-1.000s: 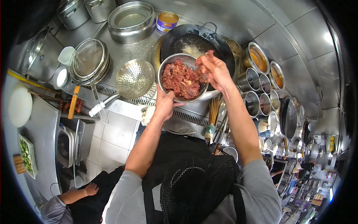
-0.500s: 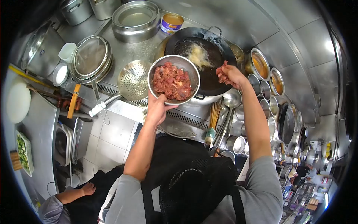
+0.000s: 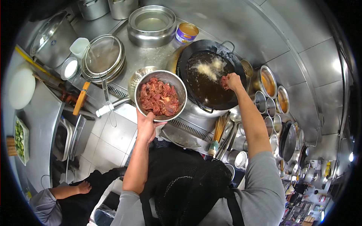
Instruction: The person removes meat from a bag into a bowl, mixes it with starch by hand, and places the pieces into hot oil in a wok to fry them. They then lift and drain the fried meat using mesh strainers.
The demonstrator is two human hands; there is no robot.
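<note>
My left hand [image 3: 146, 128] grips the rim of a steel bowl [image 3: 182, 89] from below, thumb over the edge. Raw red meat pieces [image 3: 158, 97] fill much of the bowl, which is beside the wok and partly covers a perforated skimmer [image 3: 137, 76]. Over the right side of the large black wok [image 3: 184, 64], my right hand [image 3: 234, 82] is closed on a clump of raw meat [image 3: 225, 82]. Dark oil [image 3: 203, 90] lies in the wok, and a pale, foaming mass [image 3: 209, 69] bubbles in it near the far side.
Stacked strainers [image 3: 102, 56], a steel pot [image 3: 152, 30] and an open can [image 3: 186, 33] stand left of the wok. Ladles, a bamboo brush [image 3: 220, 130] and sauce pots [image 3: 267, 84] are to its right. Another person's hand [image 3: 84, 187] shows at lower left.
My left hand has drawn the bowl leftward, away from the wok. My right hand, still closed on meat, has moved slightly inward over the oil. The camera view has shifted.
</note>
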